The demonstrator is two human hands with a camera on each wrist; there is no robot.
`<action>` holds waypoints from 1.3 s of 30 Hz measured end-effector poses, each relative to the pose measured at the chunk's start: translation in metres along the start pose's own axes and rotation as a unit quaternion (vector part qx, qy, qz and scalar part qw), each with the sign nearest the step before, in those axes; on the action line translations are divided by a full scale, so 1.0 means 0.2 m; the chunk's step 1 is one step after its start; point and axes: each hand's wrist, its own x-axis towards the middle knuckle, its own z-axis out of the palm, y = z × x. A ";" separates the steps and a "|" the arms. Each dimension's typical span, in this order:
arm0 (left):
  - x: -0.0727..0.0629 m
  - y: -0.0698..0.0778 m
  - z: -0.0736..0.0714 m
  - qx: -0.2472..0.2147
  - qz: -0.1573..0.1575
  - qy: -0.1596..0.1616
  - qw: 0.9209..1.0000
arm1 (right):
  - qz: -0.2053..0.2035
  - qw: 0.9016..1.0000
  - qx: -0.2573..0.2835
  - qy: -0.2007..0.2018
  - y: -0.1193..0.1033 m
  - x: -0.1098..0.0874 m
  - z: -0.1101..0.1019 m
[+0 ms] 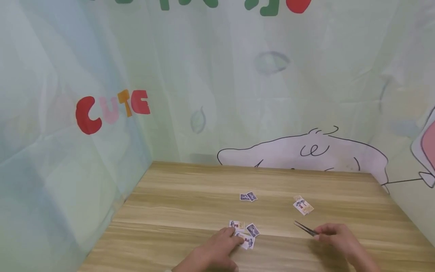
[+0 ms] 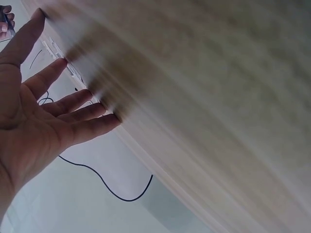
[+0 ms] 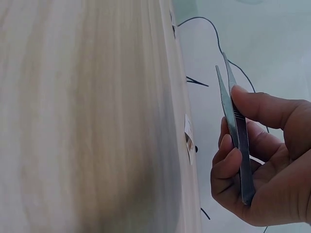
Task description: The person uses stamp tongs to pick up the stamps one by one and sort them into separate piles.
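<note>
My left hand (image 1: 215, 249) reaches over the wooden table, its fingertips touching small printed paper pieces. Under or beside those fingers lie two light pieces with coloured pictures, the upper one (image 1: 239, 225) and the lower one (image 1: 250, 241). A dark picture piece (image 1: 253, 230) lies just right of them. In the left wrist view the fingers (image 2: 80, 101) are spread and fairly straight, tips down on the tabletop. On the right, my right hand (image 1: 340, 240) holds metal tweezers (image 3: 238, 128) between thumb and curled fingers. The tweezers' tips stand apart with nothing between them, pointing away to the left.
Farther back on the wooden table (image 1: 183, 189) lie two overlapping dark picture pieces (image 1: 251, 196). Beyond the tweezers is a small overlapping group of light pieces (image 1: 303, 206). A printed cloth backdrop (image 1: 176, 75) hangs behind and to the left of the table.
</note>
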 end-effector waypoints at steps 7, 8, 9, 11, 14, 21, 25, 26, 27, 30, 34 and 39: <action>0.00 -0.01 -0.02 0.009 0.009 -0.004 1.000 | -0.048 0.997 0.027 -0.049 -0.02 -0.01 0.04; 0.00 -0.01 -0.03 0.012 0.012 -0.004 1.000 | -0.052 0.997 0.031 -0.055 -0.02 -0.01 0.05; 0.00 -0.01 -0.03 0.012 0.011 -0.007 1.000 | -0.055 0.996 0.034 -0.060 -0.02 -0.01 0.05; 0.01 -0.01 -0.02 0.018 0.012 -0.010 1.000 | -0.062 0.995 0.041 -0.070 -0.03 -0.01 0.07; 0.01 -0.02 -0.02 0.023 0.015 -0.014 1.000 | -0.079 0.993 0.044 -0.078 -0.03 0.00 0.09; 0.01 -0.03 -0.01 0.023 0.020 -0.010 0.999 | -0.110 0.987 0.042 -0.109 -0.05 0.01 0.14; 0.01 -0.03 -0.01 0.025 0.028 0.001 0.999 | -0.101 0.986 0.043 -0.122 -0.06 0.02 0.16; 0.01 -0.03 -0.01 0.025 0.027 0.002 0.999 | -0.102 0.986 0.044 -0.124 -0.06 0.02 0.16; 0.01 -0.03 0.00 0.025 0.026 0.002 0.999 | -0.104 0.986 0.043 -0.127 -0.07 0.02 0.17; 0.01 -0.03 0.00 0.023 0.024 -0.001 0.999 | -0.103 0.984 0.040 -0.137 -0.07 0.02 0.17; 0.00 -0.02 0.00 0.017 0.020 -0.002 1.000 | -0.099 0.983 0.038 -0.152 -0.07 0.01 0.19; 0.00 -0.01 0.00 0.016 0.014 -0.002 1.000 | -0.105 0.980 0.046 -0.165 -0.07 0.02 0.22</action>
